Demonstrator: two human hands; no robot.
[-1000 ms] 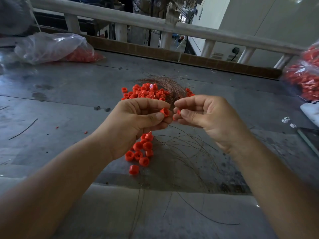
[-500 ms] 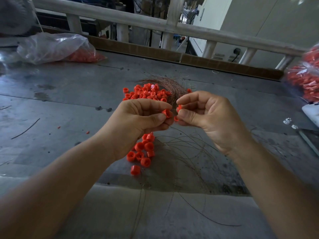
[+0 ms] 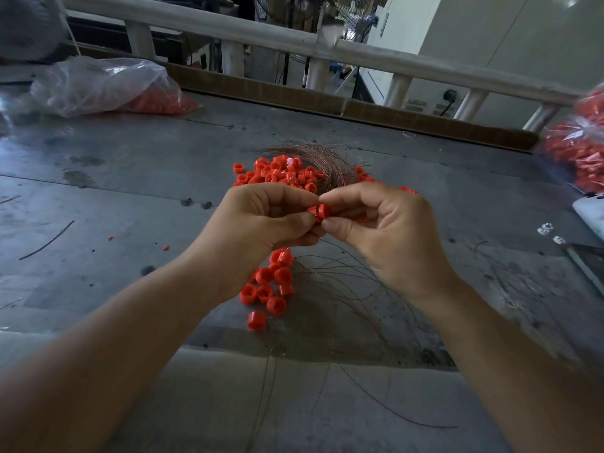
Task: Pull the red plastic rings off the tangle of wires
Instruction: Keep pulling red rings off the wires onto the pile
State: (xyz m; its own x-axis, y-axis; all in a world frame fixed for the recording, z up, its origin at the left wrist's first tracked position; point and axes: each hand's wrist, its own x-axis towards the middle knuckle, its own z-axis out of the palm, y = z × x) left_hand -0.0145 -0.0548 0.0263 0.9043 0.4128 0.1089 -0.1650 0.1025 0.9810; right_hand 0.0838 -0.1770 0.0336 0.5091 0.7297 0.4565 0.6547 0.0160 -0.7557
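Spreading across nearly the whole view, the grey metal counter (image 3: 130, 207) carries everything, its surface stained and scratched. Along its far edge runs a pale railing (image 3: 294, 50). At the far left lies a clear plastic bag (image 3: 98, 83) with red pieces showing through its right end. A second bag (image 3: 578, 148), packed with red pieces, sits blurred at the right edge.

Both bare forearms reach in from the near side and meet above the middle of the counter. The left hand (image 3: 261, 223) and the right hand (image 3: 385, 230) are close together, raised off the surface.

Just beyond them, a far heap of rings (image 3: 281, 174) lies against the left side of the tangle of wires (image 3: 330, 161), a coppery nest of thin strands. Nearer than the hands, thin loose wires (image 3: 343, 289) fan out toward the near right. A near cluster of rings (image 3: 271, 286) sits just left of them, with one ring a little apart on its near side.

Smallest is the red ring (image 3: 318, 212) held between the two hands. The left hand's fingers (image 3: 294, 223) are curled and clamped on its left side, thumb against forefinger. The right hand's fingers (image 3: 340, 228) pinch its right end the same way. Whether a wire runs through it cannot be told.
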